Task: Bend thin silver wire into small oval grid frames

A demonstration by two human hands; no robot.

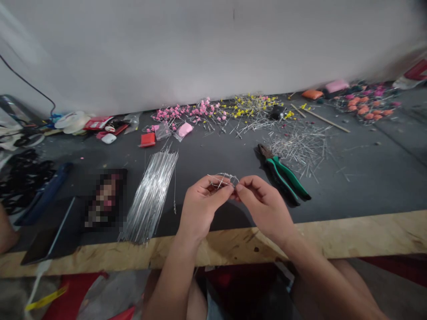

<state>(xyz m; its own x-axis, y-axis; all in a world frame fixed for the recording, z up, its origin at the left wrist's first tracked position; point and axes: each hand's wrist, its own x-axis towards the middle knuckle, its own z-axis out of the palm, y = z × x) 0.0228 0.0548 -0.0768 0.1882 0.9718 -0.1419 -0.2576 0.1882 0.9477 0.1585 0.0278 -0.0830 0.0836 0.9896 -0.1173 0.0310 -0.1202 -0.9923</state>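
Above the table's front edge, a bent piece of thin silvery wire (224,177) is pinched between my two hands. My left hand (204,202) is closed on its left part, with loose wire ends sticking out past the fingers. My right hand (263,202) pinches the other end, the thumbs nearly meeting. Twisted bits show along the wire's top; the rest is hidden by my fingers. A thick bundle of straight wires (151,193) lies to the left of my left hand. Green-handled pliers (283,173) rest to the right, beyond my right hand.
Cut wire pieces (300,146) are heaped behind the pliers. Pink-tipped wires (190,111), yellow-tipped wires (253,106) and orange-tipped ones (367,109) line the wall. A red packet (147,139) lies behind the bundle. A dark phone-like slab (50,235) sits at the left edge.
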